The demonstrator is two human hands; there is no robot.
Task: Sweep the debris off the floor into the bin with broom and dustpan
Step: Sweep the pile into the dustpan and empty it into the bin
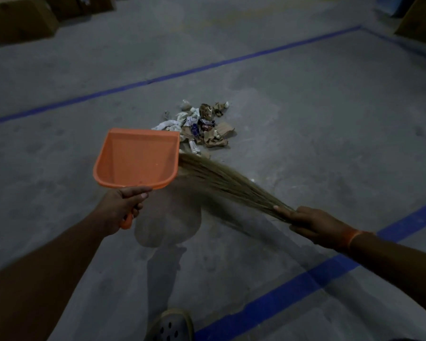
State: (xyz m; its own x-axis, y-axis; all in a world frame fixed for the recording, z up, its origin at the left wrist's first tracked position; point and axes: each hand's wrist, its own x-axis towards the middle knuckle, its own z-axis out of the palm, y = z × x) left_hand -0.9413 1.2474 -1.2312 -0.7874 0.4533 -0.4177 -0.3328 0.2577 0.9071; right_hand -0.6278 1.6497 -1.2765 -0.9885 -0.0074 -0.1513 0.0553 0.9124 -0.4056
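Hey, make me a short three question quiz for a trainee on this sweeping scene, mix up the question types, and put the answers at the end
1. True or false: the orange plastic dustpan already holds debris.
2. Which hand grips the straw-coloured grass broom?
A. the left hand
B. the right hand
C. both hands
3. Fill in: the pile of crumpled paper and cardboard scraps lies on the grey concrete floor between two painted ____ lines.

Key
1. False: the pan looks empty and is held up by its handle, short of the pile.
2. B
3. blue
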